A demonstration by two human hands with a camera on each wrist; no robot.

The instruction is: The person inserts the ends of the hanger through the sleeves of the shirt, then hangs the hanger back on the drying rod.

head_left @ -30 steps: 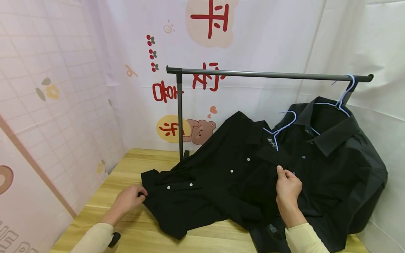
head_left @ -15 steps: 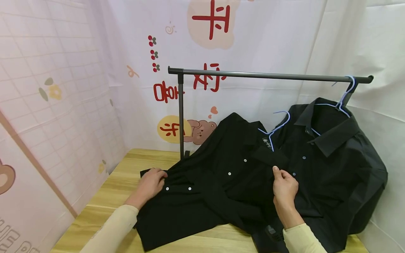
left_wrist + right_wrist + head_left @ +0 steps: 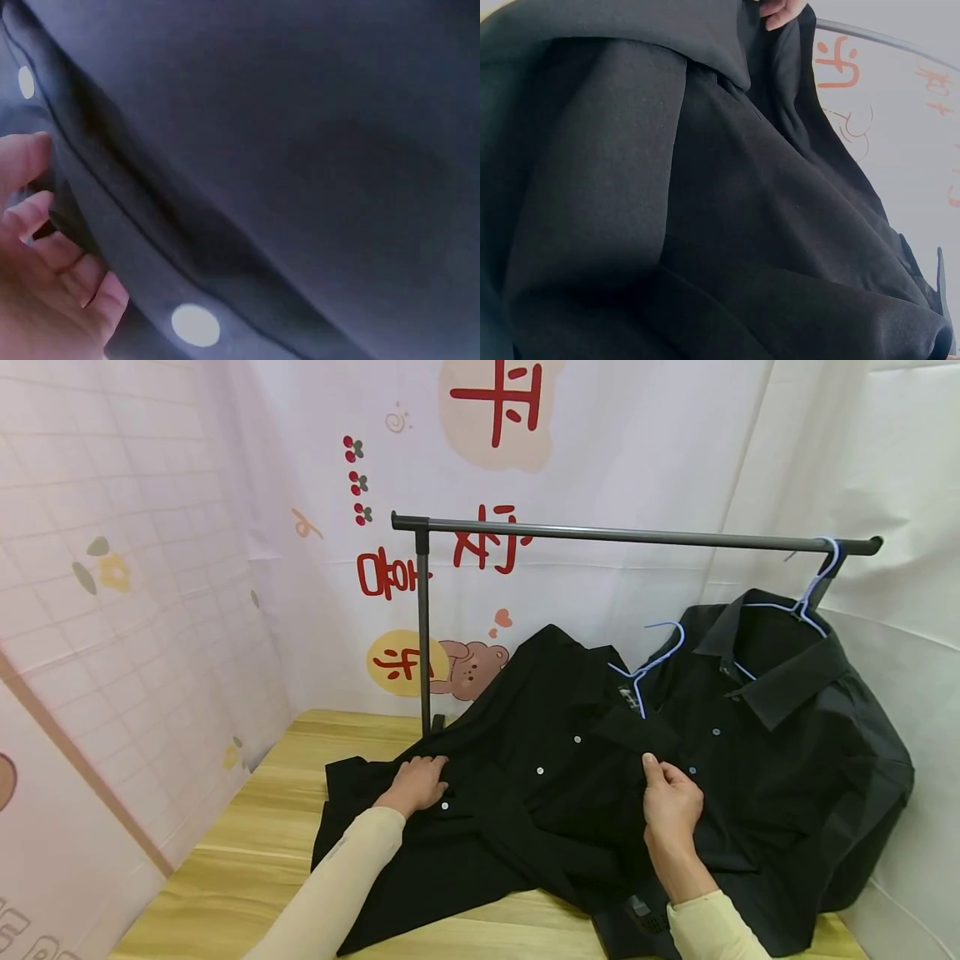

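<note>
A black shirt (image 3: 480, 852) with white buttons lies spread over the table, a light-blue hanger (image 3: 652, 668) in its neck. My left hand (image 3: 416, 783) rests on the shirt's lower front beside a white button (image 3: 445, 806), fingers loosely bent. In the left wrist view the left hand (image 3: 56, 262) lies along the button strip, between two buttons. Near the collar, my right hand (image 3: 673, 802) pinches the shirt between thumb and fingers. Dark folds of cloth (image 3: 727, 210) fill most of the right wrist view, with fingertips showing at its top edge.
A clothes rack stands behind, its grey bar (image 3: 600, 533) running across. At the bar's right end hangs a second black shirt (image 3: 810, 760) on a light-blue hanger (image 3: 813, 585). Wooden table top (image 3: 247, 860) shows at left. A printed white curtain (image 3: 637, 435) covers the back.
My left hand has moved from the shirt's hem at left, inward to the right along the front. The hem corner has spread flatter toward the near edge. The right hand has shifted slightly left.
</note>
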